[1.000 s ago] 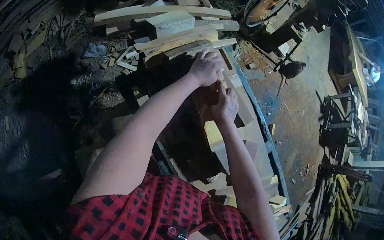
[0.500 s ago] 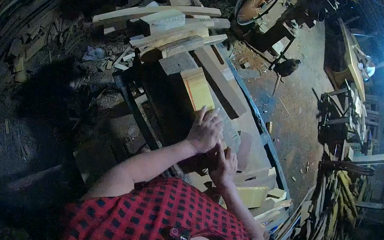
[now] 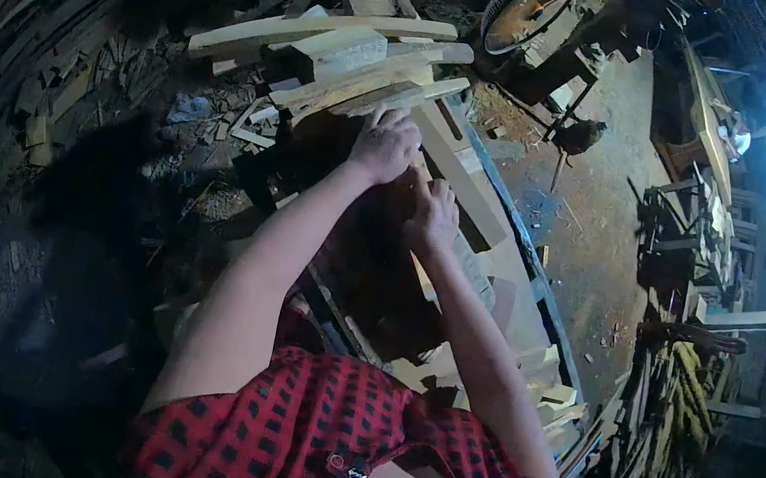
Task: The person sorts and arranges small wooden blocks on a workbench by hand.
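Note:
My left hand (image 3: 386,145) is closed over the front of what looks like a wooden hand plane (image 3: 401,193), mostly hidden by my hands and shadow. Close behind it, my right hand (image 3: 434,214) is wrapped round the plane's rear, its fingers pointing forward. Beneath the hands runs a pale yellow wooden board (image 3: 423,278), of which only a strip shows beside my right forearm. The bench surface left of the plane lies in deep shadow.
Curved planks and wood blocks (image 3: 338,51) are piled at the bench's far end. A long beam (image 3: 471,198) lies right of my hands, inside the bench's blue edge (image 3: 509,210). Offcuts (image 3: 554,394) lie near my right elbow. A round wheel-like frame (image 3: 528,10) stands beyond.
Both hands have moved forward together, away from my body, toward the bench's far end. My arms are now stretched out, and the yellow board's far part is covered.

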{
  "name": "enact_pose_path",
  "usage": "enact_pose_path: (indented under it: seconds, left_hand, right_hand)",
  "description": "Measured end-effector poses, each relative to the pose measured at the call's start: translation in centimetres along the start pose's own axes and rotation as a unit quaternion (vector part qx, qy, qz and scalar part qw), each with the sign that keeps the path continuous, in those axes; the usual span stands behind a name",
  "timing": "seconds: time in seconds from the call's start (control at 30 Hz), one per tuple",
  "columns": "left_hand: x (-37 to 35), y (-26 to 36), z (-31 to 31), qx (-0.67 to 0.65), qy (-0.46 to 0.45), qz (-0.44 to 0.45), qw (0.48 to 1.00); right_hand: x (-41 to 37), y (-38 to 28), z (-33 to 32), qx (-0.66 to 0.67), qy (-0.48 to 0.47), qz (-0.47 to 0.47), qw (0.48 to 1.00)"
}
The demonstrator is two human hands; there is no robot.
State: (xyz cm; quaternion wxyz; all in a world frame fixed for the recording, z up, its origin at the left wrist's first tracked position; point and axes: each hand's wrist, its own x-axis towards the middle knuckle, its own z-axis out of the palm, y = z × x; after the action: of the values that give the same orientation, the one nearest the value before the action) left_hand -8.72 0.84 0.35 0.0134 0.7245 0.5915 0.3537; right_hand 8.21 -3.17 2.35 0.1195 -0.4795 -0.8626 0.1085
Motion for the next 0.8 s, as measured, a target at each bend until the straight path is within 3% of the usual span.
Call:
enact_pose_path:
  seconds: [0.1, 0.17, 0.33, 0.5, 0.67, 0.8]
  left_hand:
    - [-0.8, 1.1, 0.8, 0.013, 0.050, -0.008, 0.999]
    - [-2.3, 3.0, 1.6, 0.044, 0.045, -0.020, 0.998]
    - [-7.3, 12.9, 1.4, 0.034, -0.080, -0.028, 0.996]
    - [-10.1, 18.5, 2.5, -0.013, -0.058, -0.005, 0.998]
    - [-8.7, 15.5, 3.7, -0.030, -0.033, 0.026, 0.999]
    - [-2.8, 9.3, 3.6, -0.010, 0.001, 0.023, 1.000]
  right_hand:
    - [-1.1, 0.4, -0.4, -0.013, 0.005, -0.007, 1.000]
    - [-3.7, 1.5, 0.2, -0.012, 0.069, -0.046, 0.996]
    - [-14.0, 3.5, -3.5, 0.006, 0.021, -0.013, 1.000]
    - [-20.3, 4.9, -4.9, 0.016, 0.056, 0.009, 0.998]
    - [-17.7, 4.7, -3.4, -0.015, 0.051, 0.043, 0.998]
    - [-9.1, 3.2, -3.5, 0.006, 0.042, 0.049, 0.998]
